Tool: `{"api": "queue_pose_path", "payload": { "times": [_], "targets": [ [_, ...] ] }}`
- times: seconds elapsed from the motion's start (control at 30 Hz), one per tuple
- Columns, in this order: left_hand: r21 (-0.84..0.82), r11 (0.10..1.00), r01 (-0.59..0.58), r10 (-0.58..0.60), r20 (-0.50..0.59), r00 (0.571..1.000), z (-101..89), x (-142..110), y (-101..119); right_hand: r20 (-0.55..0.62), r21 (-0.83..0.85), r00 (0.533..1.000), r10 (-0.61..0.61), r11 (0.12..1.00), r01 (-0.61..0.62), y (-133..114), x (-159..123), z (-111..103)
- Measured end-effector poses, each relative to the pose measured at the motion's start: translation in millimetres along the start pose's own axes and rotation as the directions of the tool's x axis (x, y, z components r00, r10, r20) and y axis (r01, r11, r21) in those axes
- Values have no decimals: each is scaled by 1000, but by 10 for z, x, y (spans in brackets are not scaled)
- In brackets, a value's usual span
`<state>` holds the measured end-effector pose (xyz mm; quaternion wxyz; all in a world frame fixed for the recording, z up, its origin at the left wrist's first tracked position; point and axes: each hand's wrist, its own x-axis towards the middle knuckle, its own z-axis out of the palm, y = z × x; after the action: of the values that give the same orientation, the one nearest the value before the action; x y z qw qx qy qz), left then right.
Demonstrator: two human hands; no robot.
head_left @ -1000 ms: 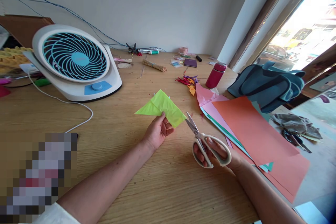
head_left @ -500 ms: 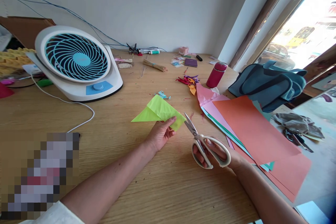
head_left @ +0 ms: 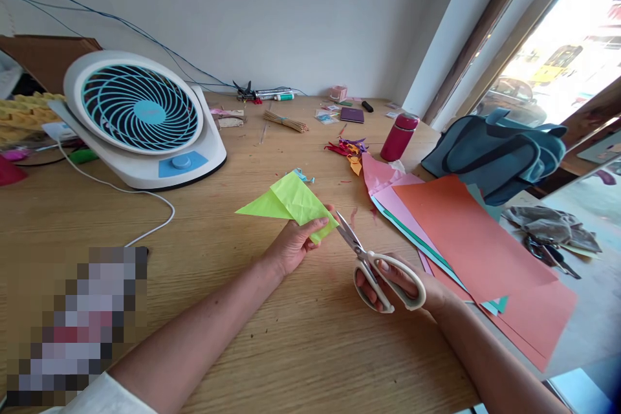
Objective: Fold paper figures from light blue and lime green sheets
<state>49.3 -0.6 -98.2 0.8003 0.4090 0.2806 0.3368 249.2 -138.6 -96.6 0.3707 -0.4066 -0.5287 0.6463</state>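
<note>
A piece of folded lime-green paper (head_left: 291,197) is pinched near its right corner by my left hand (head_left: 294,246), thumb on top and fingers behind. My right hand (head_left: 388,278) has its fingers through the cream handles of a pair of scissors (head_left: 358,247). The blades are parted a little, their tips pointing up and left at the right corner of the paper. Whether the blades touch the paper I cannot tell. Small light-blue scraps (head_left: 304,176) lie on the table just behind the green paper.
Coloured paper sheets (head_left: 466,239) are piled on the right, with a blue bag (head_left: 485,155) and a red flask (head_left: 400,137) behind them. A white fan (head_left: 145,116) stands at the left. Coloured scraps (head_left: 350,150) and a bundle of sticks (head_left: 285,121) lie farther back.
My left hand has shifted its grip toward the paper's right corner, and the paper has tilted and moved slightly left. The scissors have moved little, blades narrowing slightly.
</note>
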Motion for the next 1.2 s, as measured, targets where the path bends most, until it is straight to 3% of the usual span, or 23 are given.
{"api": "queue_pose_path", "payload": {
  "times": [0.27, 0.4, 0.7, 0.9, 1.07, 1.2],
  "targets": [
    [85, 996, 26, -9, -189, 982, 64, -3, 28, -36, -49, 999, 26, 998, -27, 31, 9, 2],
    [138, 990, 18, 13, -221, 975, 87, -23, 60, -52, -132, 999, 12, 991, -18, -38, 12, 48],
    [104, 994, 17, 11, -264, 965, 95, -30, 89, -129, -137, 990, 60, 987, -78, -70, 29, 93],
    [39, 999, 22, -12, -230, 973, 84, -30, 106, -157, -114, 985, 66, 990, -84, -54, 33, 72],
    [-26, 1000, 10, -13, -114, 993, 38, -15, 124, -120, -36, 993, -1, 999, -3, 26, 37, 33],
    [-44, 999, 5, -8, -87, 996, 4, -6, 125, -67, 25, 996, -67, 997, 69, 97, 44, 13]
  ]
}}
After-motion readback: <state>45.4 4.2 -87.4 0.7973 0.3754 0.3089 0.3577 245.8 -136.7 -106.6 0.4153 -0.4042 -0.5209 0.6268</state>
